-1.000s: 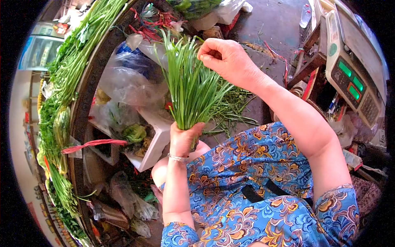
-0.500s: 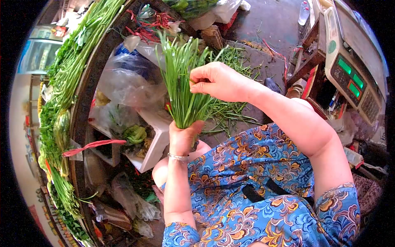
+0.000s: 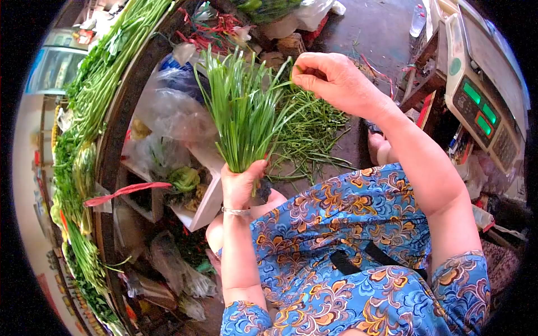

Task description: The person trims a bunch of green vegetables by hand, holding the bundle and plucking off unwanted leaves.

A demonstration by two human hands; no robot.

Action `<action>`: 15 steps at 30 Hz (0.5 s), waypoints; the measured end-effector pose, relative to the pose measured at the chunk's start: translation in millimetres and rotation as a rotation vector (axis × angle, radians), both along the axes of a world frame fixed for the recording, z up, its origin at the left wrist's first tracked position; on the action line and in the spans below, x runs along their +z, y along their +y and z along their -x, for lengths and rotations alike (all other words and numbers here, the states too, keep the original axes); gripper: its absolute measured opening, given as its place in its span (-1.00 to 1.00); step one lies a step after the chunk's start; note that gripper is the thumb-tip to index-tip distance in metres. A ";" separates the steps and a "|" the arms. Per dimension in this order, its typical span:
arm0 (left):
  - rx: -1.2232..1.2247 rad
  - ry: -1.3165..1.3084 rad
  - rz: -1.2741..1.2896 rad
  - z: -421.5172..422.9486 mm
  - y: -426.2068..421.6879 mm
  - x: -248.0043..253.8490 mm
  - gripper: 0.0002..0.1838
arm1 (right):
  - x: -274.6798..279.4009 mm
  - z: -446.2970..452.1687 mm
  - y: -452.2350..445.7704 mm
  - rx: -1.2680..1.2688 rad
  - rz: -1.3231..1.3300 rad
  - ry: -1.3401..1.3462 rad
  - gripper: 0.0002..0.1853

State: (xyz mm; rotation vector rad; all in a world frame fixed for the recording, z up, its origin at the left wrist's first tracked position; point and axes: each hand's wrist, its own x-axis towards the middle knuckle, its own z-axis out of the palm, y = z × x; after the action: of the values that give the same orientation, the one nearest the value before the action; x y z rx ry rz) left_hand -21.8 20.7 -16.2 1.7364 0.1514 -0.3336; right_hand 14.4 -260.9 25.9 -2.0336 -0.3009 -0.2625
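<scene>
My left hand is wrapped round the lower end of a bunch of Chinese chives, whose long flat green leaves fan upward. My right hand is raised to the right of the bunch, thumb and forefinger pinched together. Between those fingertips is the end of a chive leaf, which seems to slope up from the bunch. Below the right hand, loose chive trimmings lie scattered on the floor.
A shelf edge laden with green vegetables runs down the left. Plastic bags and a white foam box stand below it. At right is a digital scale with lit displays. Red ties lie at the top.
My right hand has moved up and to the right, away from the middle of the bunch. The chives have spread wider, and my left hand has shifted slightly left.
</scene>
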 end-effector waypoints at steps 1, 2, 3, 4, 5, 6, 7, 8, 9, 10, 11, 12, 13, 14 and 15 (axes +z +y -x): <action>0.002 0.001 0.001 -1.3 3.9 -2.9 -0.85 | -1.8 0.6 -1.3 -0.011 0.017 -0.041 -0.82; 0.006 0.014 0.008 -2.7 7.9 -6.1 -0.85 | -3.9 1.1 -2.5 -0.023 0.033 -0.083 -0.84; 0.009 0.027 0.014 -3.4 9.2 -7.3 -0.85 | -8.3 0.8 -3.3 -0.023 0.034 -0.082 -0.84; 0.009 0.028 0.014 -3.1 9.3 -7.6 -0.85 | -14.3 0.3 -3.7 -0.037 0.170 -0.118 -0.80; 0.016 0.025 -0.004 -2.4 8.5 -6.5 -0.85 | -17.7 0.9 -4.9 -0.052 0.307 -0.153 -0.75; 0.022 0.022 -0.021 -2.0 7.4 -5.1 -0.85 | -17.6 8.2 -3.3 -0.093 0.535 0.021 -0.69; 0.026 0.019 -0.041 -2.1 6.5 -3.7 -0.84 | -27.1 6.8 -5.4 -0.060 0.665 0.089 -0.75; 0.021 0.019 -0.044 -2.0 5.7 -3.0 -0.84 | -30.5 6.5 -3.4 -0.051 0.599 0.047 -0.77; 0.013 0.005 -0.049 -1.7 4.8 -2.9 -0.84 | -26.3 5.0 2.7 -0.041 0.537 0.004 -0.78; 0.008 -0.012 -0.051 -1.8 3.6 -3.3 -0.84 | -20.0 2.9 6.6 -0.032 0.426 -0.019 -0.78; 0.011 -0.011 -0.049 -1.5 3.0 -3.6 -0.84 | -12.6 0.8 11.2 -0.020 0.314 -0.040 -0.77; 0.004 0.006 -0.060 -1.1 2.9 -3.4 -0.83 | -14.4 -2.7 15.1 -0.026 0.292 -0.098 -0.78; -0.007 0.024 -0.074 -0.9 2.7 -3.3 -0.83 | -15.8 -2.9 19.7 -0.029 0.289 -0.094 -0.78; -0.012 0.026 -0.077 -1.0 1.7 -4.4 -0.83 | -16.4 -2.1 24.1 -0.054 0.225 -0.142 -0.79; -0.011 0.008 -0.104 -0.7 0.1 -6.6 -0.82 | -15.9 -1.7 28.2 -0.077 0.163 -0.193 -0.80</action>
State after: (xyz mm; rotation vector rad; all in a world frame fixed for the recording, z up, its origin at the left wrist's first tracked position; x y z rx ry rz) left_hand -21.1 20.8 -22.8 1.8389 0.1672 -0.3464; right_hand 16.1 -232.7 10.1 -2.1869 -0.3736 -0.4984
